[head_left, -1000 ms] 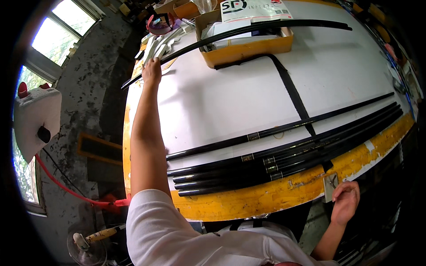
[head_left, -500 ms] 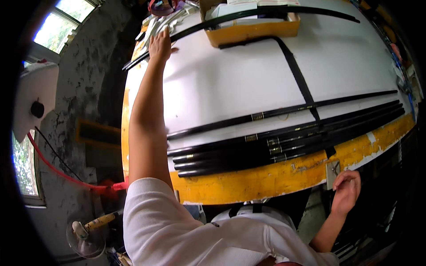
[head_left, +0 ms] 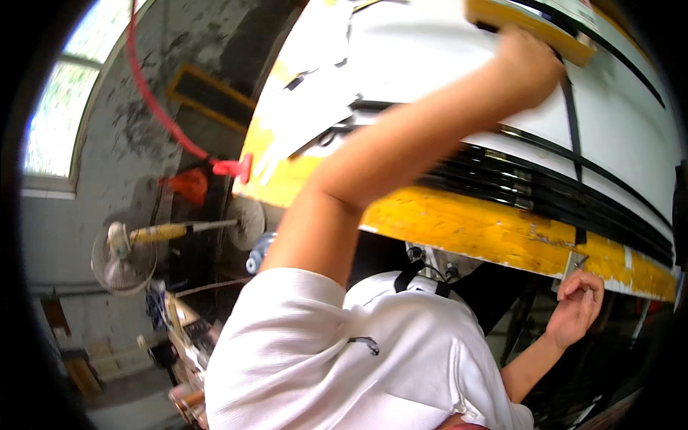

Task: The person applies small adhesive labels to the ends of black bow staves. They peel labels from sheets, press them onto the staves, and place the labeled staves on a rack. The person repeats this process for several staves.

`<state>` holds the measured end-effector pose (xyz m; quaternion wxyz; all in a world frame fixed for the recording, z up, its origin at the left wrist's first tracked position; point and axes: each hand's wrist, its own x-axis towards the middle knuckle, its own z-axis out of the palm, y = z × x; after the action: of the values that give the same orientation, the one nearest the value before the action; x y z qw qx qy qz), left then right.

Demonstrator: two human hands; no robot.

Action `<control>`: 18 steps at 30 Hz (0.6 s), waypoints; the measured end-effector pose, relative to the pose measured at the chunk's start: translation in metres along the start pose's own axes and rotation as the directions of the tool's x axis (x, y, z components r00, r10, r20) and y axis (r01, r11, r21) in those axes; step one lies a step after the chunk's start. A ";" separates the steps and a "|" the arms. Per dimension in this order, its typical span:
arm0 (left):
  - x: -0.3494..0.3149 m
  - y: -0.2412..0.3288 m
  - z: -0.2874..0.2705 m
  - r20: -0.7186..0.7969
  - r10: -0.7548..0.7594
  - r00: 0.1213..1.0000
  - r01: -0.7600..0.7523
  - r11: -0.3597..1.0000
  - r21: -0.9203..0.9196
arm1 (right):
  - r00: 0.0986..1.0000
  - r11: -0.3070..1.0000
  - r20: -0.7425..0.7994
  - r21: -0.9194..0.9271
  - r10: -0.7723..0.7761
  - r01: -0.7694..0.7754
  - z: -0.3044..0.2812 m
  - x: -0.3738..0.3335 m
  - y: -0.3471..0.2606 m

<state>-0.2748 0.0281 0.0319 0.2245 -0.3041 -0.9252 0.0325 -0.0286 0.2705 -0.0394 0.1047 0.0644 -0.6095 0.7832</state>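
My left hand (head_left: 529, 68) is smeared by motion over the white tabletop, near the yellow-sided box (head_left: 534, 27); its fingers and anything in them cannot be made out. Under that forearm lies a bundle of glossy black rods (head_left: 545, 195) with gold-coloured bands, side by side along the near edge. One separate black rod (head_left: 609, 161) rests just beyond them. My right hand (head_left: 579, 308) is off the near edge, beside a small pale bracket (head_left: 570, 269) with a metal pin. Its fingers are curled in; what they hold, if anything, is hidden.
A long black rod (head_left: 631, 61) crosses the box at far right. A black strip (head_left: 571, 118) runs over the table. White sheets and scissors (head_left: 327, 137) lie at its left end. A red hose (head_left: 154, 100) hangs at left, above a standing fan (head_left: 124, 258).
My left hand has let go of the long rod's left end and swung right across the table. The view has turned left. My right hand stays by the bracket.
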 end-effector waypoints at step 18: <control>-0.361 -0.031 -0.104 0.138 -0.837 0.529 0.826 0.471 -0.311 | 0.932 0.968 0.275 -0.145 0.238 -0.204 0.095 -0.019 0.021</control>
<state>0.0112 -0.2139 -0.0118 0.1715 0.1486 -0.9426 -0.2451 -0.0174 0.1721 -0.0400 -0.0711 0.1033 -0.6655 0.7358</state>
